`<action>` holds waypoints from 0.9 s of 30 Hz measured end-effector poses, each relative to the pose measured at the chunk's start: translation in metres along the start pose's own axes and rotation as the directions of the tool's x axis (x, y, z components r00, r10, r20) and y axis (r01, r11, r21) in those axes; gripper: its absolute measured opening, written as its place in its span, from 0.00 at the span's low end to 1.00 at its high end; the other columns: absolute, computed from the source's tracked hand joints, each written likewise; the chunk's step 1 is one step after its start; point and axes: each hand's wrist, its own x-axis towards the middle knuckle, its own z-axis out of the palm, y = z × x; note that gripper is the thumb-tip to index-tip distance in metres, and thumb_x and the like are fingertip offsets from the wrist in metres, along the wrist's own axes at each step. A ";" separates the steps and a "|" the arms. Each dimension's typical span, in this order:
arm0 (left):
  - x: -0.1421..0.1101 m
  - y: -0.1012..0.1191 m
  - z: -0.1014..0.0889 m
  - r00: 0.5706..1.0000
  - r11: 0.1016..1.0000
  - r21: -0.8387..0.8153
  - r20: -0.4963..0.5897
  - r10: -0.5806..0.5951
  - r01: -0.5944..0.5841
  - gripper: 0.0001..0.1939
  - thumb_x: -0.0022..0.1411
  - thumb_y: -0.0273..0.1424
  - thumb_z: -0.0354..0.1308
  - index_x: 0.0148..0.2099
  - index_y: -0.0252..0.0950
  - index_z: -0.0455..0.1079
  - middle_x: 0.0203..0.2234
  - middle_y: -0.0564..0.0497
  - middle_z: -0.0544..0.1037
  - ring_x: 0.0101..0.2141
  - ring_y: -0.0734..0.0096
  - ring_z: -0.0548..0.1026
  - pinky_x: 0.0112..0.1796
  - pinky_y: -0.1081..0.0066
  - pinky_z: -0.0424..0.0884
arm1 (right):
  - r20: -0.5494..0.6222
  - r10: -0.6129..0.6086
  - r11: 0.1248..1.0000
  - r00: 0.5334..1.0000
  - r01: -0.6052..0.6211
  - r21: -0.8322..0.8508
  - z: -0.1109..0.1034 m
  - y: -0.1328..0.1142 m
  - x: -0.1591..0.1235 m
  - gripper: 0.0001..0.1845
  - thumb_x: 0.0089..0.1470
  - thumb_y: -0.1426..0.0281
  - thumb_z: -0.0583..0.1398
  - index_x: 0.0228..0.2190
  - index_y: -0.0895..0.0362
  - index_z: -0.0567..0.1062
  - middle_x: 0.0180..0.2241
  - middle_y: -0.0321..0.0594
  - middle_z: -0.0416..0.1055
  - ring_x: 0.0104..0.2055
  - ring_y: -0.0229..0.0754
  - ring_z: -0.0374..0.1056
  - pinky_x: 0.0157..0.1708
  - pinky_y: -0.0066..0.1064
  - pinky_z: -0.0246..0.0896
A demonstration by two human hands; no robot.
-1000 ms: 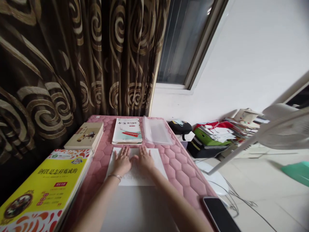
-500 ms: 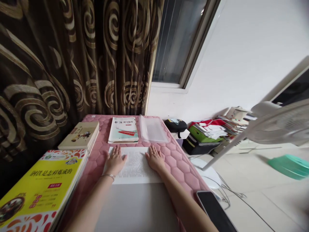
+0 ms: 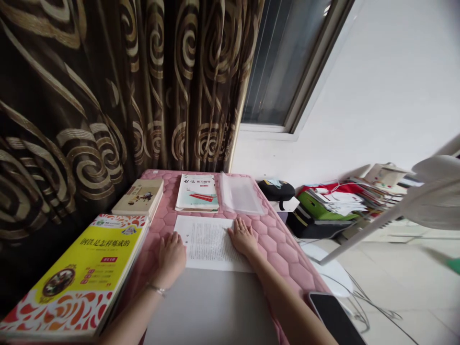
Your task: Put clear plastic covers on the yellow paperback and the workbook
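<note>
A white printed sheet (image 3: 212, 261) lies on a pink quilted tabletop, with a plain grey surface (image 3: 212, 306) directly below it. My left hand (image 3: 172, 256), with a bracelet at the wrist, is at the sheet's left edge. Its fingers are bent and drawn together; the fingertips are hidden, so any hold on the edge does not show. My right hand (image 3: 243, 237) rests flat on the sheet's upper right part, fingers stretched out. Beyond the sheet lie a calligraphy book (image 3: 197, 192) and a clear plastic sleeve (image 3: 241, 193).
To the left, a yellow book (image 3: 97, 258) and a beige book (image 3: 139, 199) lie in stacks beside a patterned curtain (image 3: 158, 96). A phone (image 3: 334, 316) sits at the right edge. Past it stand a fan (image 3: 431, 191), a black case (image 3: 276, 190) and paper piles; cables cross the floor.
My left hand has gone from flat and spread on the sheet to bent at its left edge, slightly nearer me. My right hand stays flat. The whole view has shifted, so things appear further right.
</note>
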 end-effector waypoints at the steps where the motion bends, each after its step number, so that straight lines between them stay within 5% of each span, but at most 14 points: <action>1: -0.008 -0.002 0.003 1.000 1.000 -0.014 -0.023 0.009 -0.010 0.24 0.68 0.30 0.43 0.60 0.25 0.67 0.58 0.34 0.69 0.59 0.51 0.67 0.58 0.52 0.61 | -0.007 -0.003 1.000 1.000 0.003 0.000 -0.001 0.000 0.000 0.36 0.66 0.59 0.41 0.65 0.71 0.50 0.68 0.54 0.42 0.71 0.49 0.38 0.67 0.45 0.33; 7: -0.030 -0.013 0.020 0.986 0.991 -0.126 -0.164 0.016 -0.038 0.23 0.69 0.35 0.45 0.59 0.30 0.68 0.59 0.38 0.69 0.59 0.56 0.66 0.60 0.57 0.60 | -0.119 -0.049 0.999 0.992 0.048 -0.010 -0.011 -0.036 -0.003 0.31 0.63 0.64 0.47 0.60 0.70 0.63 0.65 0.62 0.52 0.67 0.64 0.45 0.63 0.60 0.35; 11: -0.031 -0.012 0.020 0.979 0.989 -0.145 -0.202 -0.002 -0.028 0.23 0.69 0.35 0.46 0.59 0.31 0.68 0.58 0.38 0.70 0.58 0.54 0.67 0.59 0.55 0.61 | -0.136 -0.204 0.972 0.970 0.217 0.095 -0.008 -0.102 -0.007 0.28 0.60 0.55 0.52 0.51 0.63 0.72 0.54 0.59 0.66 0.57 0.60 0.60 0.54 0.50 0.56; 16: -0.033 -0.009 0.022 0.977 0.990 -0.143 -0.214 -0.027 -0.004 0.21 0.67 0.34 0.47 0.56 0.31 0.71 0.56 0.37 0.72 0.55 0.53 0.70 0.57 0.54 0.63 | -0.062 -0.233 0.955 0.971 0.240 0.173 0.002 -0.169 0.001 0.34 0.52 0.45 0.59 0.46 0.60 0.73 0.49 0.56 0.70 0.53 0.57 0.64 0.51 0.46 0.59; 20: -0.033 -0.007 0.022 0.978 0.985 -0.170 -0.201 -0.053 0.019 0.21 0.66 0.32 0.49 0.57 0.34 0.70 0.55 0.38 0.72 0.55 0.55 0.70 0.57 0.54 0.63 | -0.004 -0.173 0.972 0.985 0.171 0.160 -0.003 -0.185 0.033 0.35 0.48 0.44 0.62 0.45 0.59 0.76 0.48 0.54 0.73 0.52 0.55 0.68 0.50 0.40 0.59; 27: -0.036 -0.006 0.015 0.977 0.985 -0.173 -0.202 -0.064 0.029 0.22 0.67 0.33 0.48 0.59 0.33 0.69 0.55 0.39 0.72 0.54 0.53 0.70 0.57 0.54 0.63 | -0.006 -0.067 0.986 0.998 0.067 0.152 -0.005 -0.195 0.073 0.31 0.56 0.47 0.57 0.42 0.62 0.79 0.43 0.58 0.77 0.47 0.55 0.73 0.46 0.38 0.61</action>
